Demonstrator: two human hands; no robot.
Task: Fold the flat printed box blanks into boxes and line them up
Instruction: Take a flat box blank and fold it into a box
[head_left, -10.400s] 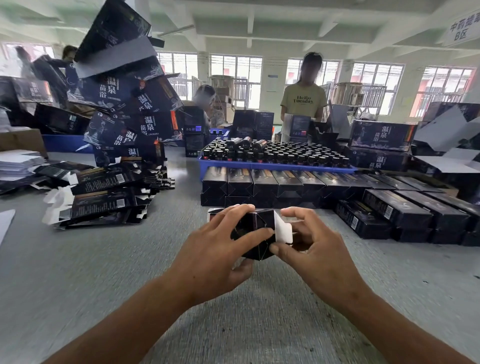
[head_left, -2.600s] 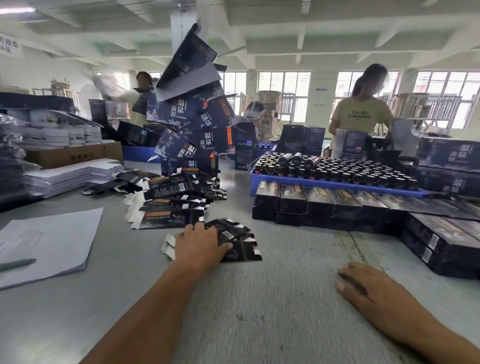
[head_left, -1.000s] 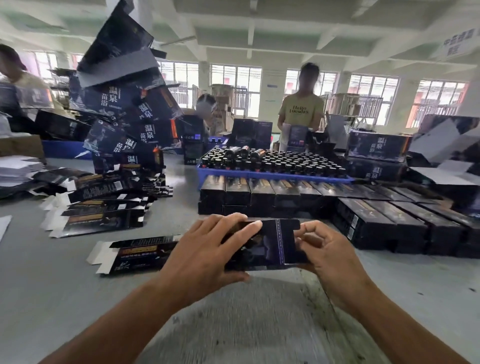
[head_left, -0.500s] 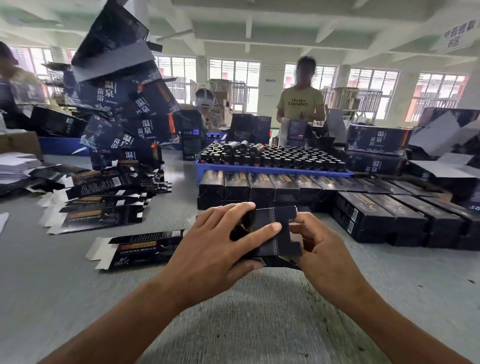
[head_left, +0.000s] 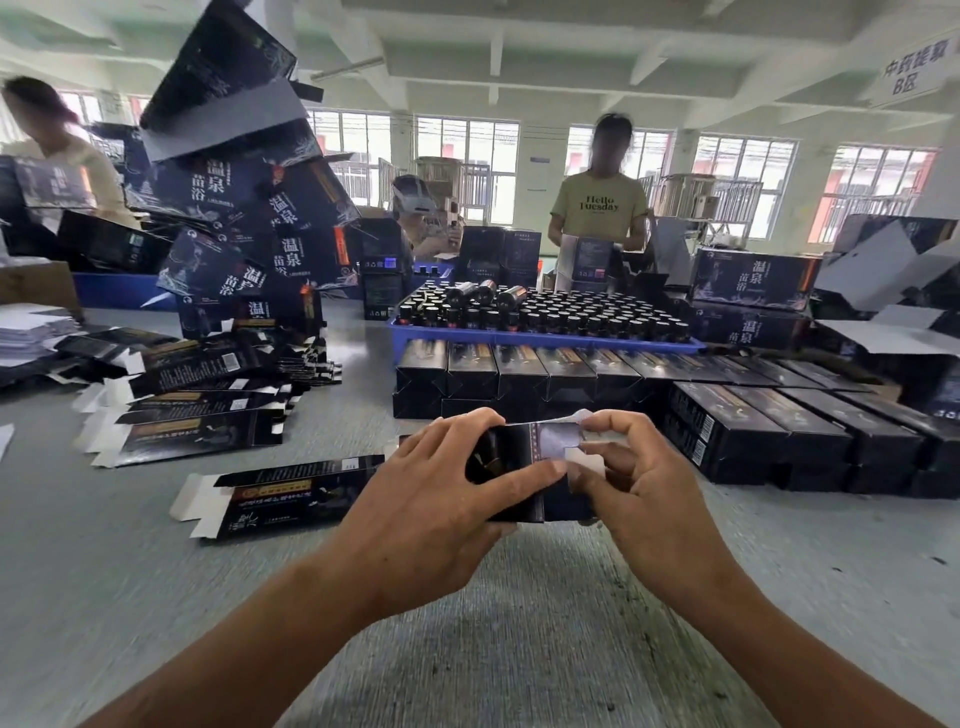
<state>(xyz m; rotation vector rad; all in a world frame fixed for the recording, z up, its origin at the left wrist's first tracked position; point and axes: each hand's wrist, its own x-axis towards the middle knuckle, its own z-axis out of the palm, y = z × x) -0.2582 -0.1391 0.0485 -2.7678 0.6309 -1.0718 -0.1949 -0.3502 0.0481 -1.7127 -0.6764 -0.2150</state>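
Glossy black printed card box (head_left: 511, 467); matt grey, rough-looking table (head_left: 519, 623).

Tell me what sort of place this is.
Likely a factory packing room: a blue tray full of small dark bottles, rows of folded boxes lined up on the table, heaps of flat box blanks, and other workers standing behind.

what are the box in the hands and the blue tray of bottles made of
Box: thin printed paperboard, it seems; dark glossy outside, plain white inside on the end flap that the right hand pinches. Blue tray: probably moulded plastic, with an even colour and a smooth rim.
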